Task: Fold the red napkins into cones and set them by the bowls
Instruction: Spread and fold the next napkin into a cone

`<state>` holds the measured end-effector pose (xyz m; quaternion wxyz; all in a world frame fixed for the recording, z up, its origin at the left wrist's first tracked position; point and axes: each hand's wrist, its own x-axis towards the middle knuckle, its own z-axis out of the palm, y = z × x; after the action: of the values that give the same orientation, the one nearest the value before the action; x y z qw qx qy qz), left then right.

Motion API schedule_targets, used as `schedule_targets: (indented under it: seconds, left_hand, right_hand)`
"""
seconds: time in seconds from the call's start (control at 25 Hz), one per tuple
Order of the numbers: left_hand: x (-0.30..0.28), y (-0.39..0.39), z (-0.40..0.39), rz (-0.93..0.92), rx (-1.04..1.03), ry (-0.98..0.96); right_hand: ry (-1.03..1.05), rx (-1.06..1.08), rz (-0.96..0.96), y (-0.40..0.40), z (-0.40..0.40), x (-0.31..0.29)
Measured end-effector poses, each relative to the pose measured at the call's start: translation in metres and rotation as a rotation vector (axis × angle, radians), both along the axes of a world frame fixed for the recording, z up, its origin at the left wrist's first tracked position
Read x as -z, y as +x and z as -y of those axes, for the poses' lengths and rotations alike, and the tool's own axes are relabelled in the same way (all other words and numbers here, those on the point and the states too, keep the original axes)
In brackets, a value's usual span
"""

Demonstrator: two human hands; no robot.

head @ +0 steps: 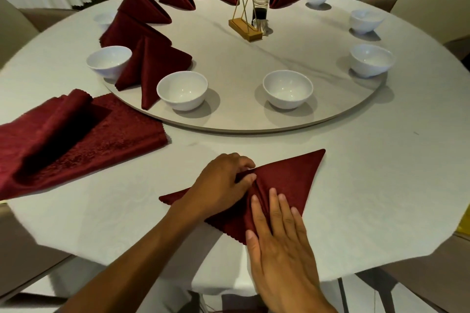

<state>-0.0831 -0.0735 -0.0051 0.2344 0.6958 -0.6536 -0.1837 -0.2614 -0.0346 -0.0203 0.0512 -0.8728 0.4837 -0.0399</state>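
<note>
Taking the turntable [229, 58] as our landmark and reading from the left, we first meet the stack of unfolded napkins [76, 134] on the tablecloth [368, 173], just off the turntable's near-left edge, within easy reach of our left arm, which we judge is why it lies there. On the turntable's left rim the finished cones [150, 66] stand beside their white bowls [108, 61], and more cones ring the far rim, so that side of the table looks served. In front of the turntable's near edge lies the napkin in hand [287, 180], already a triangle, its point aimed up and to the right. Our left hand [223, 183] sits on its left half, fingers curled and pinching a gathered fold near the middle; we take it that this grip is drawing the cloth over to form the cone. Our right hand [279, 234] lies flat just right of that fold, fingers straight and slightly spread, pressing the lower part down so the cloth cannot slide while the fold is made. At the turntable's centre stands a gold rack [245, 28] with a dark bottle [260, 2] behind it. Along the near and right rim the remaining bowls [287, 89] have no napkin beside them, so we reckon several cones are left to fold.
</note>
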Motion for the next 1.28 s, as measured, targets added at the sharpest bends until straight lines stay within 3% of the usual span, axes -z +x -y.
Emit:
schedule_targets:
  seconds: [0.12,0.32,0.52,0.76,0.88,1.04,1.12,1.2,1.28]
  left_hand:
    - [-0.007,-0.003,0.022,-0.019,-0.063,0.119]
    - [-0.005,-0.004,0.023,-0.191,-0.075,0.013]
    - [-0.005,-0.004,0.021,-0.1,-0.013,0.005]
    - [-0.02,0.011,0.016,-0.312,0.069,0.203]
    - [-0.04,0.01,0.01,-0.435,0.053,0.175]
    - [-0.083,0.0,-0.013,-0.648,0.281,-0.006]
    - [-0.1,-0.01,-0.024,-0.586,0.425,-0.16]
    - [-0.104,-0.009,-0.03,-0.361,0.405,-0.248]
    - [-0.097,0.004,-0.037,-0.318,0.345,-0.121]
  right_hand:
    - [0.047,0.02,0.001,0.001,0.001,-0.001]
    - [0.05,0.027,0.014,0.0,0.0,0.0]
    - [0.053,0.004,0.035,-0.002,0.001,0.002]
    - [0.119,-0.017,0.065,-0.004,-0.002,-0.003]
    - [0.159,-0.043,0.292,-0.008,-0.002,-0.006]
    - [0.451,0.171,0.92,-0.014,-0.002,-0.036]
    - [0.416,0.144,1.098,-0.02,0.004,-0.05]
    - [0.491,0.06,1.123,-0.025,0.013,-0.067]
    - [0.634,-0.04,1.077,-0.031,0.032,-0.081]
